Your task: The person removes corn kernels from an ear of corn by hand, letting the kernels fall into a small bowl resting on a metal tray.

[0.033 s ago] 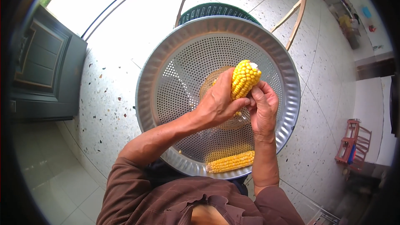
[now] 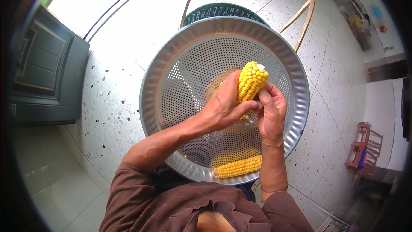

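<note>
In the head view, a wide, round metal sieve (image 2: 189, 71) fills the middle, its fluted rim rising around a flat floor punched with small holes. The left hand (image 2: 221, 107) reaches in from 8 o'clock, thumb and fingers clamped around a yellow corn cob (image 2: 253, 83); this cob is held above the sieve, off its centre toward 2 o'clock, with its bare white tip pointing toward 1. The right hand (image 2: 272, 109) comes up from 5 o'clock, its fingers bunched together against the cob's lower right side — whether they are clamped on anything, I cannot tell. A second cob (image 2: 238, 166) lies in the sieve near 6 o'clock, along the rim, and one loose kernel (image 2: 185, 156) sits near 7.

Around it spreads a pale terrazzo floor (image 2: 109, 107), speckled dark and laid in large slabs. At 12 o'clock a green basket (image 2: 225, 10) shows from behind the rim, with wooden strips (image 2: 307, 23) rising at 1. At 9 to 10 o'clock stands a dark panelled door (image 2: 47, 68), glare flooding the ground beyond it toward 11. Out between 3 and 4 is a reddish chair (image 2: 362, 150) before a white wall (image 2: 377, 116) — the corner below it is too dark to read.
</note>
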Action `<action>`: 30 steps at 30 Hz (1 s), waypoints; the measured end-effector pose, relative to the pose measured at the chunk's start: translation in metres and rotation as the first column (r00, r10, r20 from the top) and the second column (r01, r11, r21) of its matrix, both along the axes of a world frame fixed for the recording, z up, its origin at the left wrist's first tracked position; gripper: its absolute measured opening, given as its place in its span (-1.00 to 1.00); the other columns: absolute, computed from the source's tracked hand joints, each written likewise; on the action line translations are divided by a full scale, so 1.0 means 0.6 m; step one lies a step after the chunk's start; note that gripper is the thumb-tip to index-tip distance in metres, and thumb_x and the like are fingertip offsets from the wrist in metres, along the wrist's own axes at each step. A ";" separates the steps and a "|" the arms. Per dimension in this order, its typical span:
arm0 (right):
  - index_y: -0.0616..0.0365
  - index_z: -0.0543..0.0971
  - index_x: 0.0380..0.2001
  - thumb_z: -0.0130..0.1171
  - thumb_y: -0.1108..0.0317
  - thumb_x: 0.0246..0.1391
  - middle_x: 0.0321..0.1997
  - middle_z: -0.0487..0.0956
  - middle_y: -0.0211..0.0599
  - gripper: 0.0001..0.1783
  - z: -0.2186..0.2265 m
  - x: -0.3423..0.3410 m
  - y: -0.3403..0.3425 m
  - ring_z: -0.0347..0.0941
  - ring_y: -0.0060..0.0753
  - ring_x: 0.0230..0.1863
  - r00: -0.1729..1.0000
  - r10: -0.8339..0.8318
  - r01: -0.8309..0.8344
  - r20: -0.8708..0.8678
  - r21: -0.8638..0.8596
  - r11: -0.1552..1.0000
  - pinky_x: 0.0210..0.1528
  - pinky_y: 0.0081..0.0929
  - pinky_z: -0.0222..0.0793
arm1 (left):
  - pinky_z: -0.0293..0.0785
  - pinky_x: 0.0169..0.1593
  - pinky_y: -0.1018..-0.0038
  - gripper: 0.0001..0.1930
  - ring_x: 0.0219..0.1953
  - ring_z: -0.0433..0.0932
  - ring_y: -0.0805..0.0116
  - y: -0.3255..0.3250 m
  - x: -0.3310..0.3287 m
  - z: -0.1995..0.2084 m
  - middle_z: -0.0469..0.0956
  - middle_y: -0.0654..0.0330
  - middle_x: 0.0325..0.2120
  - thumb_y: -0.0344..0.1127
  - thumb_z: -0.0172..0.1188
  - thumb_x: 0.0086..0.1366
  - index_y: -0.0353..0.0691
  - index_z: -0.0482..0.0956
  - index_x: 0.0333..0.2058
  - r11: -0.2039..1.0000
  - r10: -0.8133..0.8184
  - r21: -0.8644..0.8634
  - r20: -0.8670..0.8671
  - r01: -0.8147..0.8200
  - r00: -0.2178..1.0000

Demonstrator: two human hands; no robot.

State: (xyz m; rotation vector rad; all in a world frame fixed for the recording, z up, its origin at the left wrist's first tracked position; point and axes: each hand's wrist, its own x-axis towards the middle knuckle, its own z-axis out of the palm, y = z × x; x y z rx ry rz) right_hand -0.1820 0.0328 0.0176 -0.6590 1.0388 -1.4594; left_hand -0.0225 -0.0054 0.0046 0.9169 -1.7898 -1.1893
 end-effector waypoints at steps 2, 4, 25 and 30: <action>0.24 0.55 -0.06 0.32 0.29 0.30 -0.41 0.53 -0.57 -0.72 0.011 0.011 0.000 0.33 -0.83 -0.50 0.997 -0.064 0.064 -0.035 0.012 0.998 -0.50 -0.79 0.21 | 0.52 0.12 0.20 -0.24 0.03 0.57 0.04 -0.005 0.009 0.017 0.49 -0.12 -0.02 -0.14 0.41 0.27 -0.43 0.21 0.26 0.962 -0.111 0.238 -0.104 0.133 0.988; 0.24 0.54 -0.08 0.30 0.31 0.30 -0.40 0.53 -0.56 -0.75 0.001 -0.002 0.000 0.32 -0.83 -0.49 0.999 -0.026 0.025 -0.036 -0.011 1.000 -0.48 -0.78 0.21 | 0.53 0.10 0.24 -0.28 0.00 0.57 0.13 -0.008 0.012 0.019 0.51 -0.06 -0.05 -0.11 0.39 0.29 -0.42 0.25 0.23 0.949 -0.099 0.279 -0.166 0.144 0.981; 0.23 0.59 -0.23 0.34 0.39 0.28 -0.40 0.55 -0.60 -0.85 -0.012 -0.007 0.001 0.36 -0.81 -0.41 0.785 -0.035 0.013 -0.619 -0.041 0.999 -0.35 -0.74 0.35 | 0.62 -0.09 0.37 -0.28 -0.13 0.61 0.35 -0.036 0.020 -0.016 0.55 0.00 -0.06 0.28 -0.11 0.54 -0.33 0.34 0.25 0.798 0.071 0.544 -0.515 0.261 0.854; 0.21 0.60 -0.20 0.38 0.37 0.26 -0.41 0.56 -0.59 -0.82 -0.010 -0.002 0.005 0.37 -0.83 -0.44 0.849 -0.161 0.099 -0.503 -0.149 0.984 -0.39 -0.78 0.32 | 0.51 0.05 0.45 -0.35 -0.03 0.51 0.43 -0.008 0.002 -0.004 0.49 0.15 -0.02 0.22 -0.11 0.57 -0.28 0.34 0.27 0.804 -0.025 0.528 -0.432 0.275 0.902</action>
